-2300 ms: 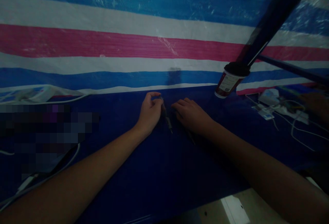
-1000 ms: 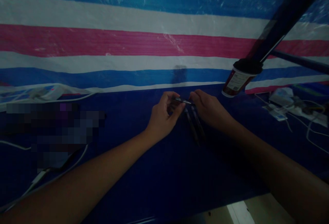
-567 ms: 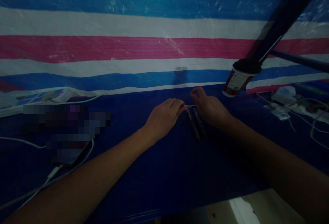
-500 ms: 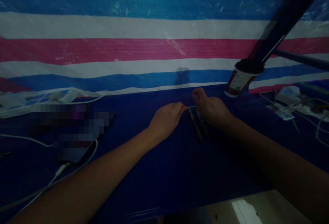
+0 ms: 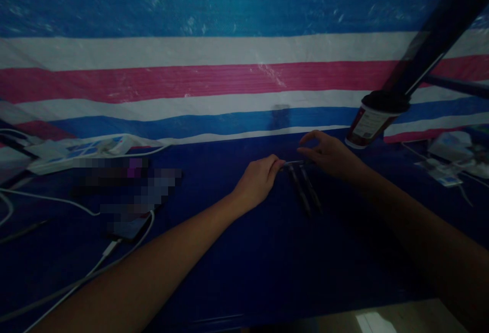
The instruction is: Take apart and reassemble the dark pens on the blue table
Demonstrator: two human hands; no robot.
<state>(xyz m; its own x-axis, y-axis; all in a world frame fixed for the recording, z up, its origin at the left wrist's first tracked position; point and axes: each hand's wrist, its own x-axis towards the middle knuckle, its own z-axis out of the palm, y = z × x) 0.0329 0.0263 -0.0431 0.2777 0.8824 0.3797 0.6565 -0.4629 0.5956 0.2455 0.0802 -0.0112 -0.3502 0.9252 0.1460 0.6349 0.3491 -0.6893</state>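
A thin, pale, rod-like piece (image 5: 293,162), probably a pen, lies crosswise above two dark pens. My left hand (image 5: 256,181) is closed, pinching its left end between thumb and fingers. At the other end is my right hand (image 5: 333,157), its thumb and forefinger curved and apart; whether its lower fingers touch the rod I cannot tell. The left dark pen (image 5: 301,190) and the right dark pen (image 5: 312,189) lie side by side on the blue tabletop (image 5: 244,261), pointing toward me. Dim light hides their details.
Behind my right hand a lidded paper cup (image 5: 372,124) stands by a dark post (image 5: 435,43). To the left are a white power strip (image 5: 82,154), a phone (image 5: 132,226) and a white cable (image 5: 89,269). Chargers and wires (image 5: 445,162) lie at right. A striped sheet (image 5: 229,83) closes the back.
The view has shifted, so everything sits further right in the picture. My right thumb and forefinger have spread wider apart, while my left hand keeps its pinch on the rod.
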